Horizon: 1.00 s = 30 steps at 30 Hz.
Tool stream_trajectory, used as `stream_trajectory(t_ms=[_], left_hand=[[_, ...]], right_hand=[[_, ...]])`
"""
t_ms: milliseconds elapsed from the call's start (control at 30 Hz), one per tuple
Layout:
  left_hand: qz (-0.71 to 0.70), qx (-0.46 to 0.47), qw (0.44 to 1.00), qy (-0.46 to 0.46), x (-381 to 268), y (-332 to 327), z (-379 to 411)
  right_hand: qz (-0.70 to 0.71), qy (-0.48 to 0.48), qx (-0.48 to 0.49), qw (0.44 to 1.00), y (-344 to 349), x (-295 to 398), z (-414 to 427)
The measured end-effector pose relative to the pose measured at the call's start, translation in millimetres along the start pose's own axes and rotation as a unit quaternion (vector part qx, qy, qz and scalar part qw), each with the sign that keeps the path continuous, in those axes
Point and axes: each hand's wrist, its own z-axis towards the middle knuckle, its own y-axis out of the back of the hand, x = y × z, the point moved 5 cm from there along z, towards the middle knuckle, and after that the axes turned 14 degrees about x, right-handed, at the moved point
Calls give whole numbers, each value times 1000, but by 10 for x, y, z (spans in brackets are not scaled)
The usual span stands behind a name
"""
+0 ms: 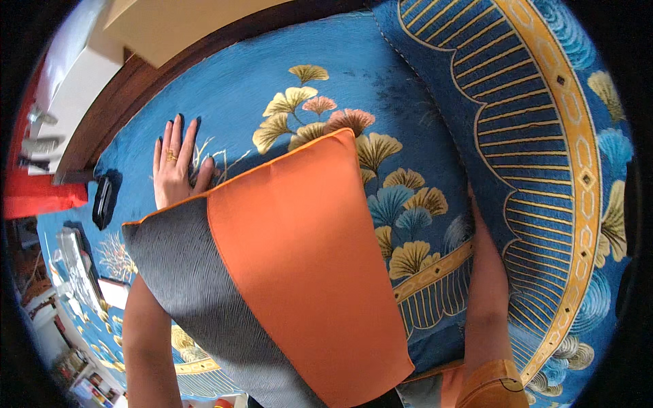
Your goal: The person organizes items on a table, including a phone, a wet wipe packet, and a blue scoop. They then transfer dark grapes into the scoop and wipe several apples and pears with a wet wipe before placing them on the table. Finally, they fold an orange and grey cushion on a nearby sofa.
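Observation:
My left hand [175, 176] lies flat on the blue patterned sofa cover [214, 86], palm down, with a gold-coloured ring on one finger. An orange and dark grey cushion [306, 245] with orange piping is directly before me and hides part of my left forearm. On the right, my bare forearm [487, 290] reaches along the crease beside the raised blue section [490, 148] with gold stripes. My right hand is out of sight there, hidden by the fabric. Gold, pink and turquoise ginkgo leaves decorate the seat cover.
A black case [103, 203] rests left of my hand. Nearer me are a clear plastic item [79, 260] and a white flat object [113, 292]. Dark wood edging [102, 109] borders the far side, beside a white box-like piece [76, 66]. Another cushion [428, 390] shows at the bottom.

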Motion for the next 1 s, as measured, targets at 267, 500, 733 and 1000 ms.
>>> stream_trajectory(t_ms=[267,500,733,1000], left_hand=[[-1,28,999,-25,135,-33,284],[0,26,999,-19,99,25,292],[-34,28,999,-9,89,95,275],[-56,18,998,11,148,112,260]], right_hand=[[10,-2,-78,997,202,442,-207],[260,231,-7,938,865,2798,-745],[298,289,77,906,964,4195,245],[397,286,89,868,804,4384,438]])
